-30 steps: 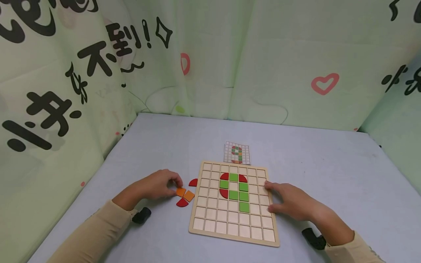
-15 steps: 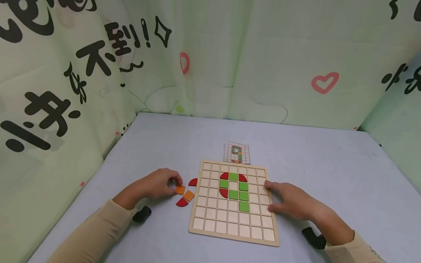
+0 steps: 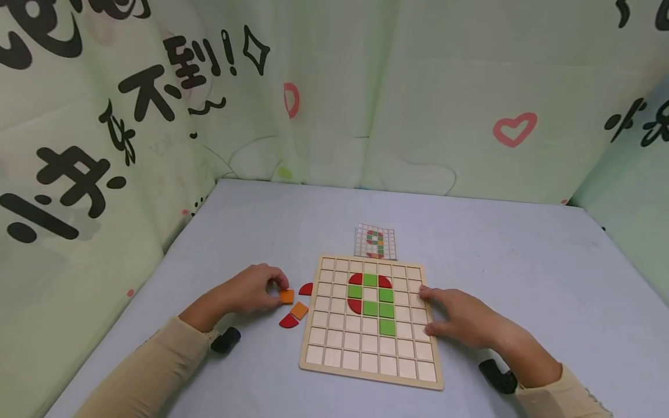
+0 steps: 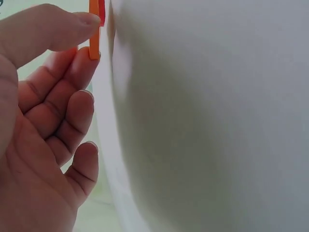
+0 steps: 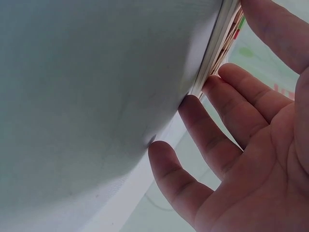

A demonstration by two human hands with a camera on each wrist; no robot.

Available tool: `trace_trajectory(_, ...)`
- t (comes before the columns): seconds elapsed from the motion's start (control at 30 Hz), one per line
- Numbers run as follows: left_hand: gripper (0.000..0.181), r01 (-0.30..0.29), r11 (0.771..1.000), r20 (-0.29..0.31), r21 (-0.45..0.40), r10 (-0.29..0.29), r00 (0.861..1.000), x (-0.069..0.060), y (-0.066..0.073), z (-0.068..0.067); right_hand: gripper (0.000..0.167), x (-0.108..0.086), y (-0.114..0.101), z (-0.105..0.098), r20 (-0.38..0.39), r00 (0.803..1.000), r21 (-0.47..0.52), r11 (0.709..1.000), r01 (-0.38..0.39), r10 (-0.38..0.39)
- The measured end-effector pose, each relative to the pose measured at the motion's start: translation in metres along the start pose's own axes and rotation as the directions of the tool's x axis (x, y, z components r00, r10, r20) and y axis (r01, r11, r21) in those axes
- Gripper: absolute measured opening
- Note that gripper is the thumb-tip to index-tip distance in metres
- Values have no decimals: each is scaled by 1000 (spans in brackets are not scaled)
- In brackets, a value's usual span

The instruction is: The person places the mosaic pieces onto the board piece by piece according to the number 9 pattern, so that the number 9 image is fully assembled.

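My left hand [image 3: 256, 289] pinches an orange square tile [image 3: 286, 296] between thumb and fingertips, left of the wooden grid board [image 3: 334, 334]. In the left wrist view this tile [image 4: 94, 36] stands edge-on between thumb and finger, the other fingers loosely bent. Close by lie a second orange square tile [image 3: 299, 310] and two red quarter-round tiles, one nearer [image 3: 288, 321] and one farther [image 3: 306, 289]. Green square tiles [image 3: 386, 311] and red rounded tiles [image 3: 355, 306] sit in the board's cells. My right hand [image 3: 462, 316] touches the board's right edge with extended fingers and thumb.
Just behind the board lies a small printed grid card [image 3: 375, 242] with a coloured pattern. The white table [image 3: 272, 215] is bounded by a pale green curtain [image 3: 334, 116] with black lettering. Dark wrist devices [image 3: 226, 341] sit below both wrists.
The orange tile in my left fingers has turned a little and shifted slightly away from the second orange tile. The right hand stays at the board's edge.
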State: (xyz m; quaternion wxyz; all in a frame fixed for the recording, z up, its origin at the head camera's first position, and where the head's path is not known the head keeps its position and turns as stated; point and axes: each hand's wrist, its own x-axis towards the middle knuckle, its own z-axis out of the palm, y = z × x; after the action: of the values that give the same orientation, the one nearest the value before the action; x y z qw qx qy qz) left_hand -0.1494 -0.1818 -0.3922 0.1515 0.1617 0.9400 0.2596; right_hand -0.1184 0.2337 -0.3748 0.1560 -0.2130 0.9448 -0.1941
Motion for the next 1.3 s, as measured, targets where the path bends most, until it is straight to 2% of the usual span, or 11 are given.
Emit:
trace_trajectory(0.33,17,-49,999,-14,-13,49,999,5,12,-1,75,1,-1,0,1,1000,3,1000,-6,6)
trace_trajectory(0.73,15,-148,989,5,-25,149,989,6,32,2,75,0,-2,-1,8,1000,10,1000,-21,21)
trace_trajectory(0.9,15,-146,988,21,-43,147,989,8,44,7,75,0,-3,-1,9,1000,14,1000,-23,23)
trace_trajectory(1.13,15,-178,983,43,-55,180,983,12,55,13,74,0,-3,-1,7,1000,11,1000,-19,19)
trace_trajectory(1.3,15,-170,984,67,-59,174,982,16,64,18,74,0,-3,-1,6,1000,12,1000,-12,12)
